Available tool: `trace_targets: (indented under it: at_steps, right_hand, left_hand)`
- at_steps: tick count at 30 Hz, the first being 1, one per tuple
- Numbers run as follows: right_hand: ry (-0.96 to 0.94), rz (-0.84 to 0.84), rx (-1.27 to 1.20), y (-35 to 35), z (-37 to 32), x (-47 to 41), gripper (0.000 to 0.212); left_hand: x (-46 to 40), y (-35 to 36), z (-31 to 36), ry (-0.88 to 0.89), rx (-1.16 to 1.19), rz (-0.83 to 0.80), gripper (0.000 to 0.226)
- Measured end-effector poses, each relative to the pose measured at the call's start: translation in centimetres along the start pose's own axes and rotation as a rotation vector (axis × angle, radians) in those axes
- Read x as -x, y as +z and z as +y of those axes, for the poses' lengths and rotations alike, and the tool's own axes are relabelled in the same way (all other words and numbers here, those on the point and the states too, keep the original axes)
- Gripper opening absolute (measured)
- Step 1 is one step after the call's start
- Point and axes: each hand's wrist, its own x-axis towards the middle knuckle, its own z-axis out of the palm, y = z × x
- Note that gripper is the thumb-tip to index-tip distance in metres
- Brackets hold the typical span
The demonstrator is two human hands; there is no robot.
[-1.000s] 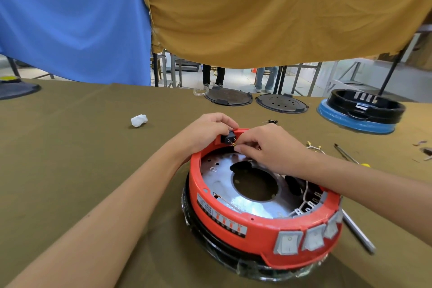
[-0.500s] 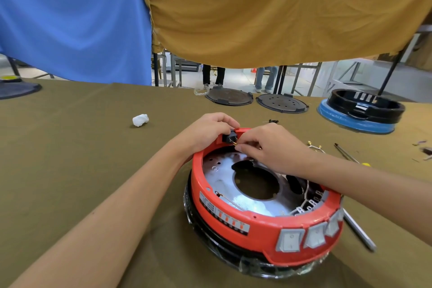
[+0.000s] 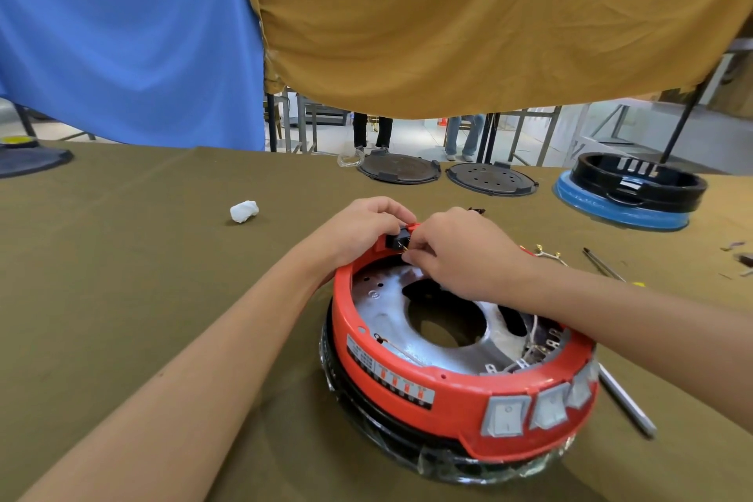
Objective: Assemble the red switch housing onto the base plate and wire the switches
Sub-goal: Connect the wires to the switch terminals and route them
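A round red switch housing (image 3: 456, 399) sits over a silver metal base plate (image 3: 391, 318) on a black base wrapped in plastic film. Three grey rocker switches (image 3: 538, 410) face me on its front right. At the far rim sits a small black socket (image 3: 397, 237). My left hand (image 3: 362, 228) grips the rim and the socket from the left. My right hand (image 3: 456, 253) pinches a small brass wire terminal (image 3: 405, 248) at the socket's inner face. White wires (image 3: 529, 342) lie inside the housing on the right.
An olive cloth covers the table (image 3: 142, 277). A white crumpled wad (image 3: 244, 211) lies at the left. Two dark round lids (image 3: 444, 173) and a black ring on a blue base (image 3: 629, 189) stand at the back. A screwdriver (image 3: 625, 401) and loose wires (image 3: 548, 253) lie on the right.
Both hands stay at the black socket on the far rim. The right hand's fingers have shifted slightly at the terminal. The housing has not moved.
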Motion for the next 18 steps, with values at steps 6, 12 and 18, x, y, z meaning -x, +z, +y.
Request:
trace_targets:
  at_steps: [6,12,18]
  right_hand:
    - [0.059,0.069,0.065,0.8,-1.1,-0.1,0.027]
    - [0.086,0.048,-0.061,0.1,-0.6,0.5,0.028]
    - [0.064,0.069,-0.082,0.2,-0.5,1.3,0.019]
  left_hand:
    - [0.0,0.2,0.0,0.03,0.015,0.002,0.028]
    - [0.0,0.1,-0.1,0.012,0.025,0.003,0.028]
    - [-0.3,0.1,-0.4,0.009,0.031,0.008,0.027]
